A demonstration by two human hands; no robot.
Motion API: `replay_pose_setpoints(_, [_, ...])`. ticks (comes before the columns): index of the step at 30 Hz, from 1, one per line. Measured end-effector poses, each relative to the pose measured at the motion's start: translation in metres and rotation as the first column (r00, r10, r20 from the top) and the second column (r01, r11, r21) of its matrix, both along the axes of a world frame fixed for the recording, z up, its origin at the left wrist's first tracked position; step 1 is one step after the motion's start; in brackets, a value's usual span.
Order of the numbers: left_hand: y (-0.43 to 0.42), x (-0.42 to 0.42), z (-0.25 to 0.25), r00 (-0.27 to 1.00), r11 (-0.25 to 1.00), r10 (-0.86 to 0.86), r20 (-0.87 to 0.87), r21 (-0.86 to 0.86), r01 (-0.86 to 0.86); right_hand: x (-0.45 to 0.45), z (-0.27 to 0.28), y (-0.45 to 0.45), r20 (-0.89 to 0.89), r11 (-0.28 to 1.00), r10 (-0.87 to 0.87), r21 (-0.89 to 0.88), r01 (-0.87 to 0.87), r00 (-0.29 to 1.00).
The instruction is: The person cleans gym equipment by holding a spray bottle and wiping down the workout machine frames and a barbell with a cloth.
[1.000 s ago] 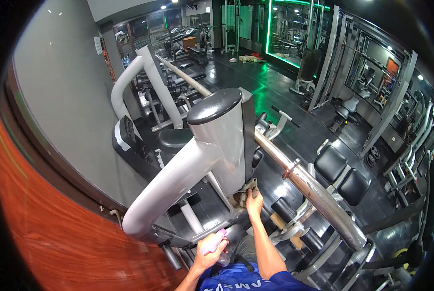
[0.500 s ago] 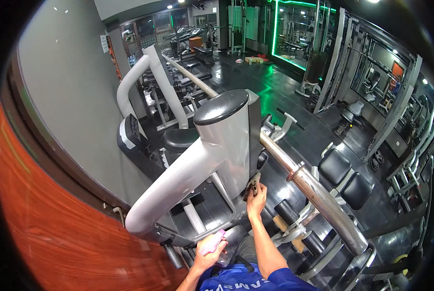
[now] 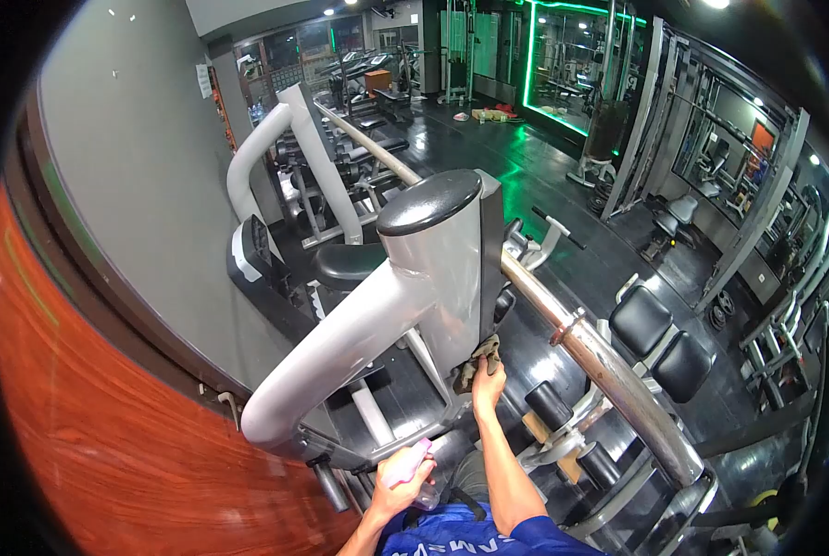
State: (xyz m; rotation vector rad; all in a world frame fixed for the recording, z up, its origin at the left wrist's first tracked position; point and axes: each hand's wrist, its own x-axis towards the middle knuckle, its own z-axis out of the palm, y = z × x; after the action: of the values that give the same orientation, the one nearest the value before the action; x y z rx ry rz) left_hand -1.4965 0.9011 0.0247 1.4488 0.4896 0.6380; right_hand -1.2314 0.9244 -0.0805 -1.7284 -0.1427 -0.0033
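Note:
My right hand is closed on a mottled, camouflage-coloured cloth. The cloth presses against the lower end of a thick grey upright on a weight machine, by its dark back edge. Low in front of my body, my left hand grips a spray bottle with a pink top and a clear lower part. A curved grey tube of the machine's frame runs just beyond the left hand.
A steel barbell crosses behind the upright and reaches toward me on the right. To my left are a reddish wooden panel and a grey wall. A black padded seat stands to the right, with more gym machines beyond.
My right hand has slid slightly down with the cloth, and more of the cloth now shows spread around the upright's lower edge. My left hand and the bottle are nearly still.

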Motion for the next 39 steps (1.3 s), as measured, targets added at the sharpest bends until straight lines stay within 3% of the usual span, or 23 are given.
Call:
replay_pose_setpoints(4, [0.0,-0.002,0.003,1.0,1.0,0.01,-0.018,0.018,-0.009,0.001,0.008,0.003,-0.021,0.989,-0.079,0.124,0.081,0.997])
replay_pose_setpoints(8, [0.0,-0.005,0.0,1.0,1.0,0.01,-0.025,0.014,-0.009,0.002,0.021,0.003,0.028,0.998,-0.061,0.015,0.061,0.998])
replay_pose_setpoints(11, [0.0,-0.005,-0.004,0.999,1.0,0.009,-0.031,0.014,-0.008,-0.004,0.036,0.0,-0.077,0.995,0.024,0.095,-0.016,0.997])
replay_pose_setpoints(14, [0.0,-0.003,-0.006,1.0,1.0,0.004,-0.01,0.018,-0.004,-0.012,0.043,0.003,-0.037,0.986,0.056,0.156,-0.05,0.998])
replay_pose_setpoints(22, [-0.001,-0.002,0.001,1.0,0.999,0.011,-0.013,0.031,-0.011,-0.047,0.138,0.004,0.37,0.953,0.058,0.255,-0.161,0.927])
replay_pose_setpoints(25, [-0.001,-0.006,0.001,0.999,0.999,0.033,-0.016,0.013,-0.033,-0.047,0.181,0.014,0.558,0.91,-0.098,0.385,-0.152,0.824])
replay_pose_setpoints(26, [-0.002,-0.007,0.002,0.999,0.999,0.044,-0.009,0.011,-0.044,-0.045,0.199,0.014,0.627,0.947,-0.122,0.305,-0.099,0.769])
replay_pose_setpoints(29, [-0.002,-0.01,0.003,0.998,0.998,0.063,0.0,-0.025,-0.063,-0.044,0.253,0.023,0.674,0.849,-0.197,0.48,-0.219,0.712])
replay_pose_setpoints(32, [-0.005,-0.01,0.006,0.994,0.993,0.105,0.034,-0.061,-0.103,-0.043,0.304,0.03,0.887,0.927,-0.216,0.318,-0.199,0.408])
replay_pose_setpoints(35, [-0.004,-0.01,0.007,0.991,0.99,0.131,0.034,-0.058,-0.129,-0.048,0.32,0.033,0.957,0.984,0.076,-0.026,-0.178,0.28])
replay_pose_setpoints(39, [0.001,-0.012,0.002,0.991,0.991,0.13,0.005,-0.021,-0.13,-0.045,0.296,0.036,0.934,0.958,0.037,0.068,-0.278,0.356])
